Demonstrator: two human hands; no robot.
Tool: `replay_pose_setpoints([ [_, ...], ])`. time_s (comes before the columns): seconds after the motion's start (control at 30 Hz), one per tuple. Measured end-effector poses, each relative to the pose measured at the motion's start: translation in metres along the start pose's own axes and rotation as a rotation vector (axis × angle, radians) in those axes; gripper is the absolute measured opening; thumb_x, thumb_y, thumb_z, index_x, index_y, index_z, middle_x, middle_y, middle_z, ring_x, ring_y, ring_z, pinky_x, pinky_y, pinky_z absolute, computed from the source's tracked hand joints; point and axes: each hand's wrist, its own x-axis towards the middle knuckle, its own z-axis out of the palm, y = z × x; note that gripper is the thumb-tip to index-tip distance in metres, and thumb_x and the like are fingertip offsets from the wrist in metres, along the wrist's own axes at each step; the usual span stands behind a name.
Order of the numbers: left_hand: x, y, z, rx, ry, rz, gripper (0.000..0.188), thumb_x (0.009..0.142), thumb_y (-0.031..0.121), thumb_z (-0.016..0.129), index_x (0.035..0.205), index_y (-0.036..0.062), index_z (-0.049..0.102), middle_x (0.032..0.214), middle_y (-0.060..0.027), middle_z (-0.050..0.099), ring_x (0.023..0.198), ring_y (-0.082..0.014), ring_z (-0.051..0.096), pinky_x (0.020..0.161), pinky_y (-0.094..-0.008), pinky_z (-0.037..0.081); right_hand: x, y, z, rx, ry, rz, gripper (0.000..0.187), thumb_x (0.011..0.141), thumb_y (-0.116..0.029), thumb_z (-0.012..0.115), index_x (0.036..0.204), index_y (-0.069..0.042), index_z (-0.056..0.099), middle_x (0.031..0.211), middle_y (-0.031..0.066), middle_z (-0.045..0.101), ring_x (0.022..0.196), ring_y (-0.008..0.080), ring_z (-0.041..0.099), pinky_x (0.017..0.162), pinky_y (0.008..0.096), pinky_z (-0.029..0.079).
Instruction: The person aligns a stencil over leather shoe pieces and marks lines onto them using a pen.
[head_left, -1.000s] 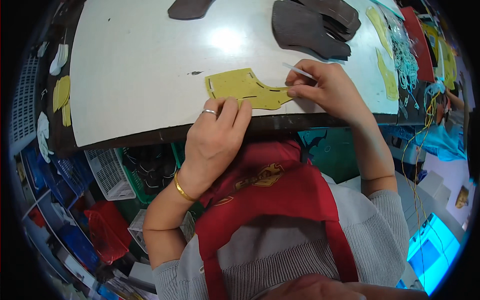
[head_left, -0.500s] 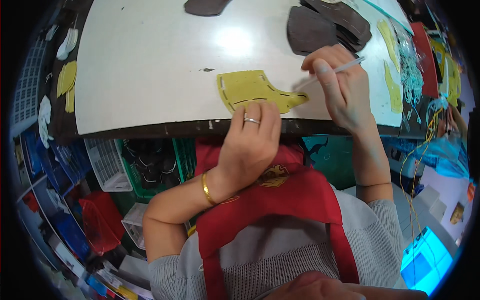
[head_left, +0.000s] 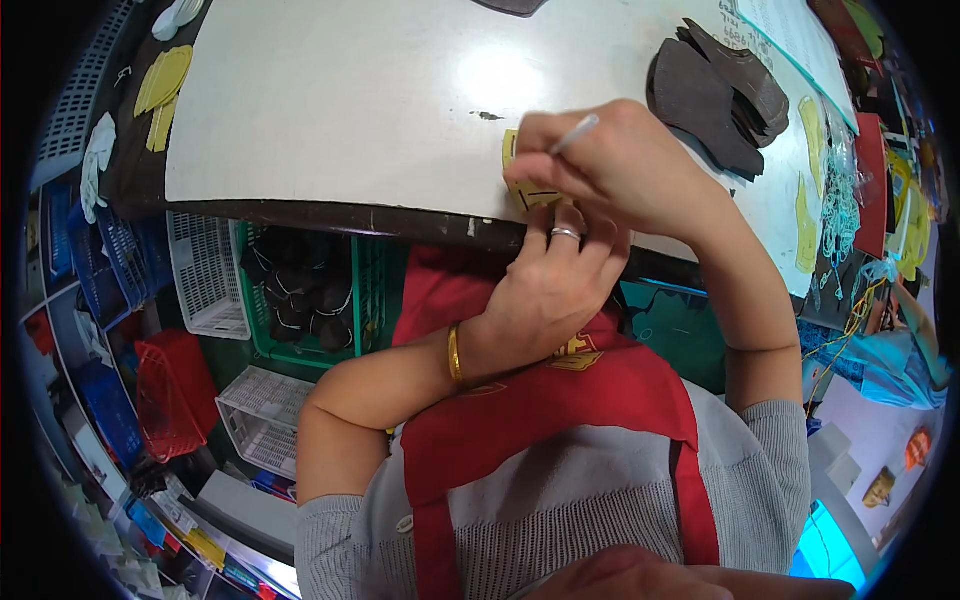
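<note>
A yellow pattern piece [head_left: 510, 180] with dark slots lies at the table's near edge, largely covered by my hands. Fingers slightly apart, my left hand [head_left: 560, 270] rests their tips on its near edge; its thumb is hidden. My right hand [head_left: 625, 160] is closed around a slim, pale-barrelled pen [head_left: 576, 134], held low over the pattern. The pen's tip is hidden behind my fingers. To the right, beyond this hand, lies a stack of dark brown cut pieces [head_left: 710, 100]. Another dark piece [head_left: 512, 5] shows at the far edge of the view.
More yellow patterns [head_left: 808, 225] lie on the right beside teal cords [head_left: 845, 205]. At the left are yellow pieces [head_left: 163, 80] and a white glove [head_left: 97, 165]. Below the white table [head_left: 330, 120] stand a green crate [head_left: 370, 300] holding dark bundles, white baskets [head_left: 205, 285] and a red basket [head_left: 175, 390].
My right hand has moved left with the pen, from beside the pattern to over it. The view has shifted, and my hands now cover most of the yellow piece.
</note>
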Motion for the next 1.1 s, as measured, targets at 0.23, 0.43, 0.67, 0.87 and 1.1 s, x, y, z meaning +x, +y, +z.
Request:
replay_pose_setpoints([
  [0.23,0.0,0.0,0.003,-0.061,0.038,0.014,0.043,0.09,0.025,0.057,0.125,0.0013,0.062,0.115,-0.0185,0.058,0.105,-0.0347,0.059,0.097,-0.0498,0.052,0.007,0.018,0.021,-0.145,0.191,-0.157,0.012,0.096,-0.025,0.063,0.096,-0.013,0.066,0.075,0.0086,0.07,0.067,0.0322,0.07,0.058,0.042,0.055],
  [0.43,0.0,0.001,0.005,-0.008,0.01,-0.007,0.044,0.09,0.027,0.057,0.125,-0.0002,0.062,0.117,-0.0189,0.058,0.107,-0.0367,0.058,0.097,-0.0498,0.052,-0.02,0.006,0.006,-0.025,0.218,0.114,0.016,0.094,-0.025,0.07,0.089,-0.01,0.069,0.082,0.0084,0.069,0.067,0.0305,0.067,0.059,0.037,0.053],
  [0.67,0.004,-0.002,0.001,0.001,0.041,0.042,0.04,0.09,0.025,0.057,0.121,0.0014,0.065,0.114,-0.0159,0.059,0.104,-0.035,0.06,0.098,-0.0504,0.053,-0.058,0.007,0.006,-0.252,0.222,0.013,0.028,0.098,-0.036,0.065,0.083,-0.012,0.062,0.067,0.0059,0.063,0.065,0.0253,0.068,0.054,0.0393,0.05],
  [0.87,0.016,-0.002,-0.004,0.107,0.037,0.042,0.03,0.087,0.023,0.059,0.111,0.0054,0.065,0.104,-0.0115,0.058,0.089,-0.0256,0.06,0.083,-0.0422,0.059,-0.074,0.028,-0.002,0.185,0.489,0.179,0.027,0.101,-0.034,0.062,0.096,-0.009,0.07,0.063,0.0095,0.065,0.059,0.03,0.067,0.055,0.0384,0.052],
  [1.1,0.024,0.004,-0.005,0.131,-0.032,0.032,0.045,0.084,0.014,0.059,0.128,0.0158,0.067,0.101,-0.0079,0.057,0.079,-0.025,0.054,0.066,-0.0297,0.052,-0.073,0.032,0.017,-0.117,0.383,0.228,0.029,0.1,-0.037,0.063,0.089,-0.01,0.064,0.068,0.0091,0.067,0.062,0.0297,0.068,0.054,0.0393,0.051],
])
